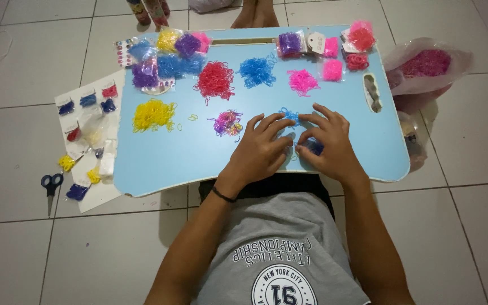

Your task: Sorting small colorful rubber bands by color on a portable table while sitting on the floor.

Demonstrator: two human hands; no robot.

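Both hands working near tray front edge: left hand lying open, right hand pinching blue bands; multicolour bands just beside.

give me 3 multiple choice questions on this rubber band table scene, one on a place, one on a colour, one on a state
1. Where are the scissors?
A. on the floor left of the table
B. on the table
C. in a hand

2. What colour is the loose pile nearest the table's left edge?
A. green
B. yellow
C. white

3. How are the hands?
A. raised in the air
B. holding the scissors
C. both resting on the table over small blue bands

Answers: 1 A, they lie on the tiles beside the paper. 2 B, the yellow pile. 3 C, left hand and right hand flank the blue bands.
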